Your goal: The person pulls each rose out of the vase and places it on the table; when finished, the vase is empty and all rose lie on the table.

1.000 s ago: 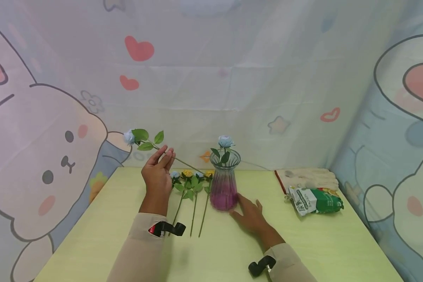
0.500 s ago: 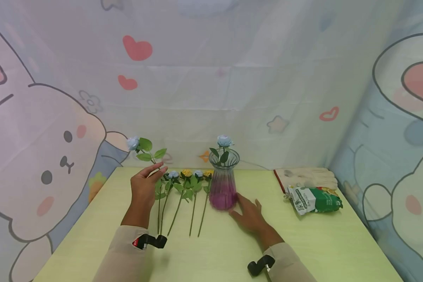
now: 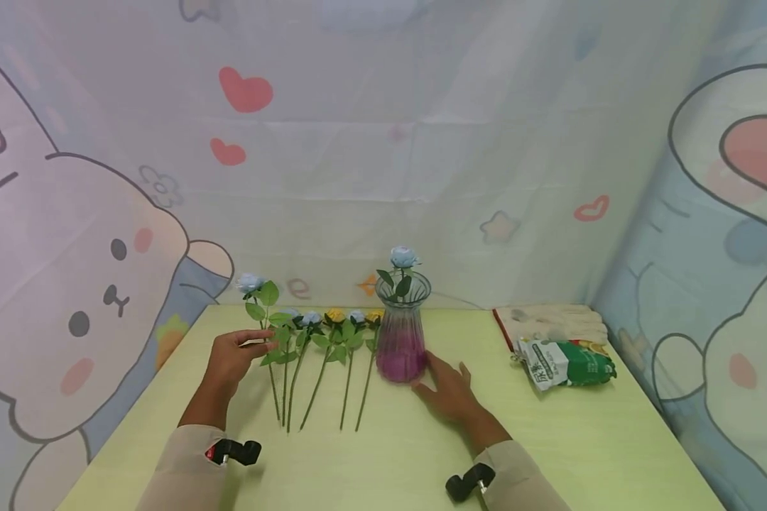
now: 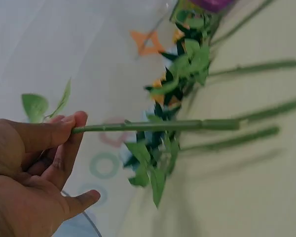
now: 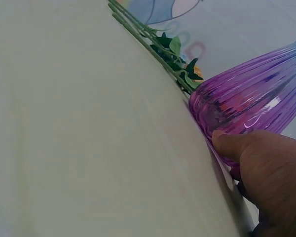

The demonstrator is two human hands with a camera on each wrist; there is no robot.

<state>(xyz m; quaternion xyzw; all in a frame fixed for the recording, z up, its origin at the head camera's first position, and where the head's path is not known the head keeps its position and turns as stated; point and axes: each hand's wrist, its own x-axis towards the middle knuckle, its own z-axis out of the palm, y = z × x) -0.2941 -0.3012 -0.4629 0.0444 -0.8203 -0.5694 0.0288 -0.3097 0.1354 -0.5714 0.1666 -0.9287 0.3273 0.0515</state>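
My left hand pinches the stem of a light blue artificial rose between thumb and fingers. In the left wrist view the green stem runs out past the fingertips, over other stems. More blue and yellow roses lie side by side on the table, between this hand and the vase. Upright at the centre stands a ribbed glass vase, purple below and clear above, with one blue rose in it. My right hand holds the vase low on its right side; the right wrist view shows the thumb against the base.
On the right of the yellow-green table lie a green and white packet and, behind it, a pale knitted glove. A cartoon-printed cloth hangs close behind the table's back edge.
My left hand has moved left and down with the blue rose, whose stem has turned from slanting to near upright in view. The right hand and vase have stayed put.
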